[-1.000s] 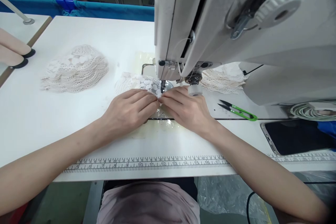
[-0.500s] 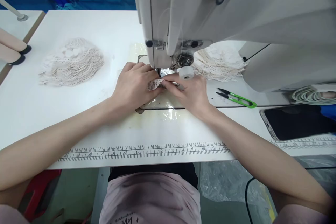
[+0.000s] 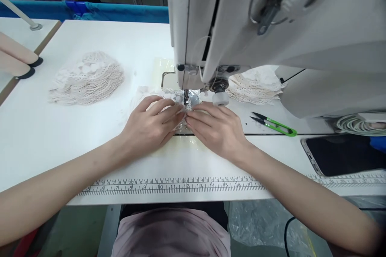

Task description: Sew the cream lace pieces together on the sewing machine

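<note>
A piece of white lace (image 3: 173, 95) lies under the needle area of the sewing machine (image 3: 193, 16), partly covered by my fingers. My left hand (image 3: 152, 122) is closed on the lace just left of the presser foot (image 3: 186, 97), its fingertips pressed together. From the right, my right hand (image 3: 215, 126) pinches the lace close in front of the foot, so the two sets of fingertips nearly meet. Much of the lace between the hands is hidden.
A stack of lace pieces (image 3: 87, 78) lies at left, another lace stack (image 3: 255, 84) behind the machine head. Green thread snips (image 3: 274, 124), a phone (image 3: 343, 154) and a coiled cord (image 3: 358, 123) lie at right. A printed ruler (image 3: 181, 185) runs along the table's front edge.
Both hands have shifted slightly nearer to me relative to the needle, fingertips closer together. More lace now shows behind my left hand. The whole view has shifted.
</note>
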The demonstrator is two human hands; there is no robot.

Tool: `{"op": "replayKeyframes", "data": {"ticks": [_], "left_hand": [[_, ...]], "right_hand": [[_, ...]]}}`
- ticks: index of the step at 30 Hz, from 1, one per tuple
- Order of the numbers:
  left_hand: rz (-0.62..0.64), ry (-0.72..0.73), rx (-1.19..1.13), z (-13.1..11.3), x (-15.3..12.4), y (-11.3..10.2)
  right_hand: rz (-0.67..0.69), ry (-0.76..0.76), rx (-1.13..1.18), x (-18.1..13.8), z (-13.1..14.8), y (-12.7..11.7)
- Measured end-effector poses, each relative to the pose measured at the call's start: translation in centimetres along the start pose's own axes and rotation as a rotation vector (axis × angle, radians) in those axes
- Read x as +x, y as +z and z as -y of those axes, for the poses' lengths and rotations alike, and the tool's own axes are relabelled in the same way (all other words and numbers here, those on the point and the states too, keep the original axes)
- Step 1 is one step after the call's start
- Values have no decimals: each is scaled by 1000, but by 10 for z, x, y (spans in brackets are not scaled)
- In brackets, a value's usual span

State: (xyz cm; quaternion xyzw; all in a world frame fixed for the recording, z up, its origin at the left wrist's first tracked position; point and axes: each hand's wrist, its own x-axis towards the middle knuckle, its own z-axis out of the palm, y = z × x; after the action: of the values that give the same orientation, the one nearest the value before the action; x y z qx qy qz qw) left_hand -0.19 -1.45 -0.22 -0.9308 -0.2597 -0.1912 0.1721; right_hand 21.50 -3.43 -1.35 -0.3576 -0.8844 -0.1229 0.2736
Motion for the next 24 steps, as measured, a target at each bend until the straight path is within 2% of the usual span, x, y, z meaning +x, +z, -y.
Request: {"op": "replayKeyframes", "data": {"ticks": [7, 19, 24], "left_hand": [[38, 19, -54, 2, -5, 1], [22, 24, -85, 1, -3, 1], [14, -24, -116, 1, -3, 4]], "right_hand": [[82, -41, -19, -1, 1, -5], [70, -37, -37, 0, 0, -4], [75, -18, -16, 0, 0, -3]]}}
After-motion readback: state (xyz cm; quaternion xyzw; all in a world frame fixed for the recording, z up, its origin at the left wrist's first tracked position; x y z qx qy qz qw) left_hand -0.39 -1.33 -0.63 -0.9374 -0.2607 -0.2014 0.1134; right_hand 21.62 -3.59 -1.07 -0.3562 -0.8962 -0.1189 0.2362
